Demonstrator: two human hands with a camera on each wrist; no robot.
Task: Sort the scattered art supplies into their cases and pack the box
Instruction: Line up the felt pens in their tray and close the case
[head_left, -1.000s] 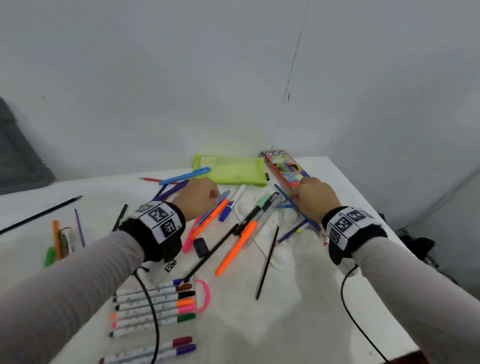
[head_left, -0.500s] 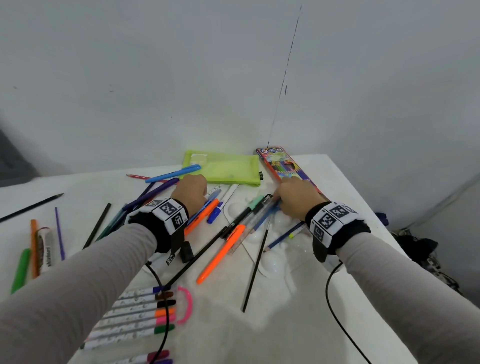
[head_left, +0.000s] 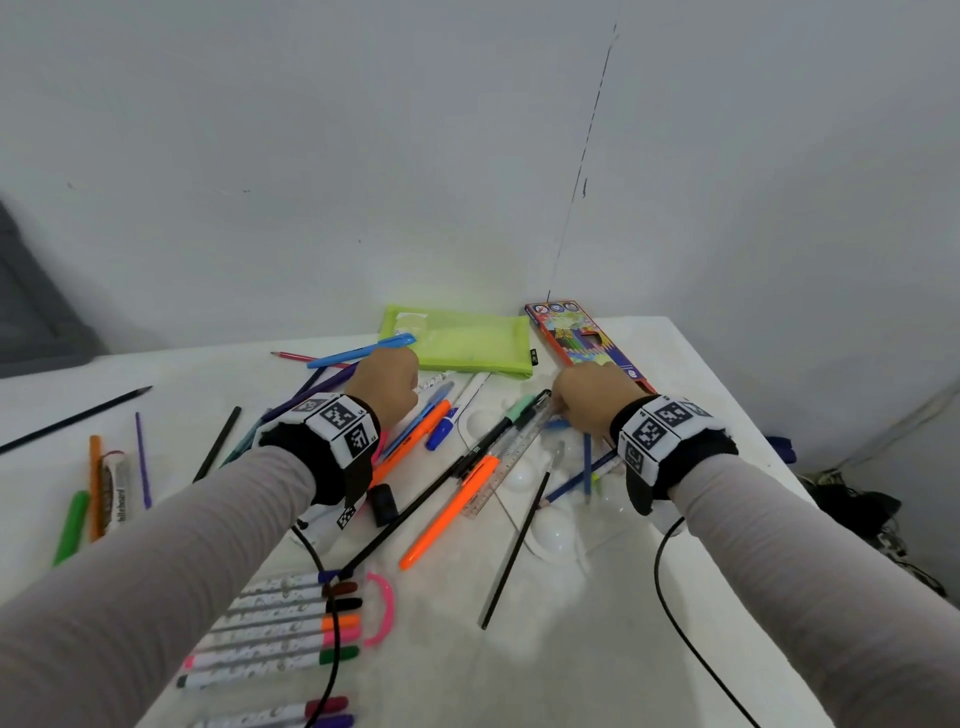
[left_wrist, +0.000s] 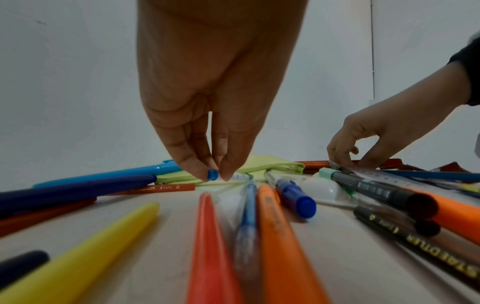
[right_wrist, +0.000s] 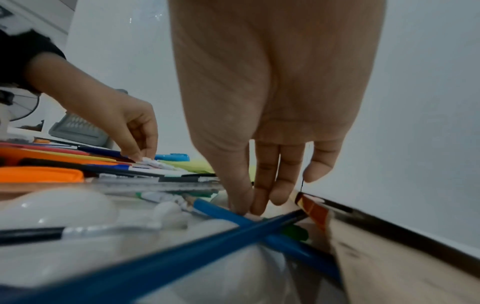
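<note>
Pens, pencils and markers lie scattered on the white table (head_left: 519, 670). My left hand (head_left: 387, 382) pinches the blue end of a white patterned pen (left_wrist: 213, 174) just in front of the lime-green zip pouch (head_left: 467, 343). My right hand (head_left: 587, 400) reaches down beside the coloured-pencil box (head_left: 582, 338). Its thumb and fingertips (right_wrist: 246, 211) close on a blue pencil (right_wrist: 215, 207) that lies across another blue pencil. A clear ruler (head_left: 511, 452) and a black pen with a mint cap (head_left: 519, 410) lie just left of that hand.
A white paint palette (head_left: 550, 530) sits under the pile. An orange pen (head_left: 447, 514) and black pencils cross the middle. A marker set in a sleeve (head_left: 280, 629) lies near me, with more pens at far left (head_left: 93, 488). The wall is close behind; the table edge runs along the right.
My right hand has shifted left from the near end of the pencil box to the pencils by the ruler's tip. My left hand has stayed by the pouch, fingertips down on a pen.
</note>
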